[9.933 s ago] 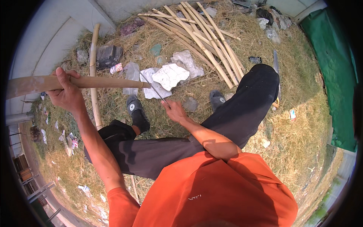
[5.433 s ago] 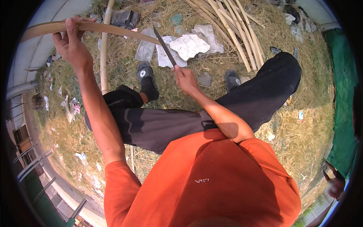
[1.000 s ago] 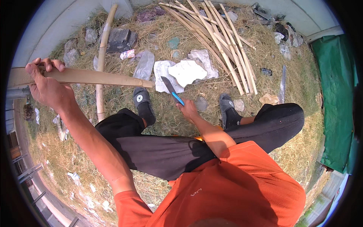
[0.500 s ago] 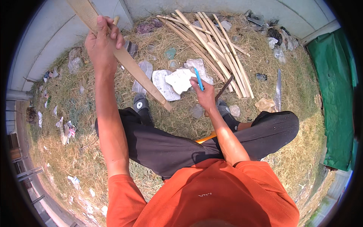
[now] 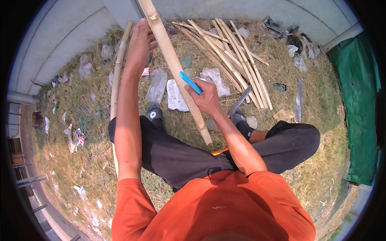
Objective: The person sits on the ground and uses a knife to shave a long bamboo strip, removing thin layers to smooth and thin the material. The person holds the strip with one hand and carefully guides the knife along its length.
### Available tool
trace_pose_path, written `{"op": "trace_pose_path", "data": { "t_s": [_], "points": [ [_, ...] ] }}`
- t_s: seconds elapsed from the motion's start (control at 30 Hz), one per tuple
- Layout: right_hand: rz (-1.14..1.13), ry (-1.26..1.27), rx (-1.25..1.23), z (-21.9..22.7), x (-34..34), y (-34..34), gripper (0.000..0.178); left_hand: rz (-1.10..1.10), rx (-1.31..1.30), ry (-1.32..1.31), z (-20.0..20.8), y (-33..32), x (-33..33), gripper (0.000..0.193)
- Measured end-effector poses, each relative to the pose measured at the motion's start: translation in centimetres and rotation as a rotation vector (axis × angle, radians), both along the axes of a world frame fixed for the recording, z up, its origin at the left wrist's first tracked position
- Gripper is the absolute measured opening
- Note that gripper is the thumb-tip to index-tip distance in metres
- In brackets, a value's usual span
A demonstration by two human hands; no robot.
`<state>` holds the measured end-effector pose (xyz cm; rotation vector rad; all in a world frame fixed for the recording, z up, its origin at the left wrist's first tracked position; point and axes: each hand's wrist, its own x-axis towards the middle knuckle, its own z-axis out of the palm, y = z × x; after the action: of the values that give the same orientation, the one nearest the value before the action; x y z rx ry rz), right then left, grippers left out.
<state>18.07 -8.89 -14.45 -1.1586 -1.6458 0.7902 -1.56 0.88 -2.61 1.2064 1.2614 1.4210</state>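
Observation:
A long flat bamboo strip (image 5: 171, 56) slants across the middle from the wall down toward my lap, its lower end above the grass between my feet. My left hand (image 5: 140, 44) is beside its upper part, thumb raised and fingers apart, the fingertips near or touching its left edge. Closed around a slim blue pen-like tool (image 5: 190, 82), my right hand (image 5: 208, 98) also lies against the strip's right side; its exact kind I cannot tell. A curved metal blade (image 5: 240, 100) stands just beyond my right forearm, its lower end hidden.
Several bamboo strips (image 5: 229, 52) lie piled ahead to the right. Another bamboo length (image 5: 119, 68) runs along my left arm. White stone slabs (image 5: 175, 96) and clear plastic (image 5: 157, 86) lie in the dry grass. A long metal blade (image 5: 298, 100) and green sheet (image 5: 356, 104) are right.
The strip has shifted right and turned, now showing a node. My left hand has moved right and loosened from it; my right hand has come against it with the blue tool.

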Motion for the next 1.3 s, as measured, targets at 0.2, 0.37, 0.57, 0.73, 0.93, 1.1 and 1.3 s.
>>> {"op": "trace_pose_path", "data": {
  "t_s": [0.2, 0.37, 0.57, 0.73, 0.93, 1.1, 1.3],
  "points": [
    [-0.069, 0.599, -0.380, 2.8, 2.6, 2.5, 0.022, 0.055, 0.140, 0.526, -1.5, -1.1, -1.8, 0.044],
    [0.026, 0.861, -0.728, 3.2, 4.1, 2.9, 0.012, -0.090, 0.638, 0.963, 0.9, -4.6, 0.6, 0.055],
    [-0.027, 1.035, -0.854, 4.1, 2.1, 4.1, 0.010, -0.548, 0.597, 0.679, 2.7, -8.8, 4.6, 0.068],
    [0.183, 0.750, -0.717, 11.1, 0.4, 1.9, 0.020, -0.439, 0.643, 0.504, 6.2, -10.2, 3.0, 0.017],
    [0.111, 0.585, -0.499, 12.0, 2.7, -3.2, 0.031, -0.317, 1.023, 0.013, 13.8, -10.7, 0.4, 0.024],
    [0.253, 0.523, -0.766, 4.8, 5.5, -8.2, 0.039, -0.023, 1.072, -0.020, 16.4, -11.4, -2.7, 0.027],
    [0.351, 0.649, -1.106, 1.9, 7.6, -13.6, 0.044, 0.236, 0.935, 0.128, 17.0, -10.9, -2.8, 0.029]
  ]
}}
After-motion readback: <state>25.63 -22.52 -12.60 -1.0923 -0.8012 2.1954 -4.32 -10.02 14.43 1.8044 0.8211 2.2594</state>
